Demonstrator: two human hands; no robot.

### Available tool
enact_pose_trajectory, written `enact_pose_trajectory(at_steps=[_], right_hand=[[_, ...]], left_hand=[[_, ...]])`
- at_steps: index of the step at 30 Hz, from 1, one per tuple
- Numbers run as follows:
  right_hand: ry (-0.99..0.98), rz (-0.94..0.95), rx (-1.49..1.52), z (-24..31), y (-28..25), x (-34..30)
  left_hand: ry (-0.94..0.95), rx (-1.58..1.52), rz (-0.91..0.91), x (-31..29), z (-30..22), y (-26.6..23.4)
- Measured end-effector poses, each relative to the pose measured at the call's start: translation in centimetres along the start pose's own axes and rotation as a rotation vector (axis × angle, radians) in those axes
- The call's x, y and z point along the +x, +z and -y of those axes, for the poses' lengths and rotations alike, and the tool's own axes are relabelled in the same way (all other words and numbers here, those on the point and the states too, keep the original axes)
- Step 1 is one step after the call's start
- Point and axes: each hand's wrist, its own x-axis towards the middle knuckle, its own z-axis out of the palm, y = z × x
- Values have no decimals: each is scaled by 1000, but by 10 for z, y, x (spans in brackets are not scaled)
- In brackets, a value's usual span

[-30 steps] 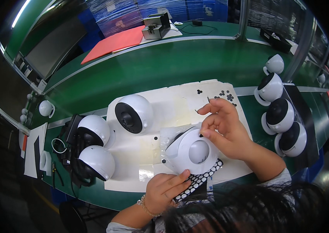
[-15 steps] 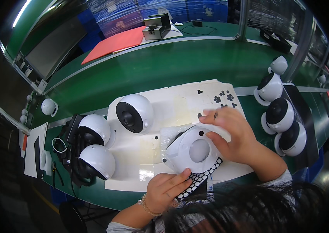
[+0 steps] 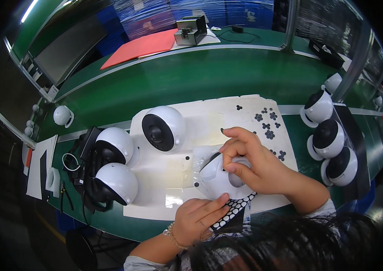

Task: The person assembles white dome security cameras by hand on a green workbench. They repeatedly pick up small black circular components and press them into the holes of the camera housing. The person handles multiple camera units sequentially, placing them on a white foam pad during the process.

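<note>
A white domed camera (image 3: 212,182) lies tipped on bubble wrap (image 3: 197,164), its round base facing up. Over that base, my right hand (image 3: 259,166) is closed, thumb and a finger pinching a small black round pad (image 3: 224,170). Another black dot (image 3: 222,130) shows at the tip of its raised forefinger. My left hand (image 3: 199,218) lies with fingers stretched out across a black sheet of white dots (image 3: 234,208), fingertips against the camera's lower edge. Part of the base is hidden behind my right hand.
A white and black camera (image 3: 164,128) stands on the cardboard (image 3: 164,174), with two more (image 3: 117,183) beside black cables (image 3: 87,194) at left. Several cameras (image 3: 329,137) line the right side. Black flower-shaped scraps (image 3: 269,134) lie far right. A metal box (image 3: 190,30) stands behind.
My right hand has moved left over the camera's base, its thumb and finger closing from a spread pose. My left hand stays on the dotted sheet. The whole view has shifted slightly.
</note>
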Motion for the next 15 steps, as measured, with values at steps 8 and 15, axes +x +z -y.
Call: enact_pose_trajectory(at_steps=[8, 15], right_hand=[[2, -3, -7, -1, 1, -1], [-187, -88, -611, 17, 1, -8]], left_hand=[[-1, -2, -6, -1, 0, 1], [16, 16, -18, -4, 2, 3]])
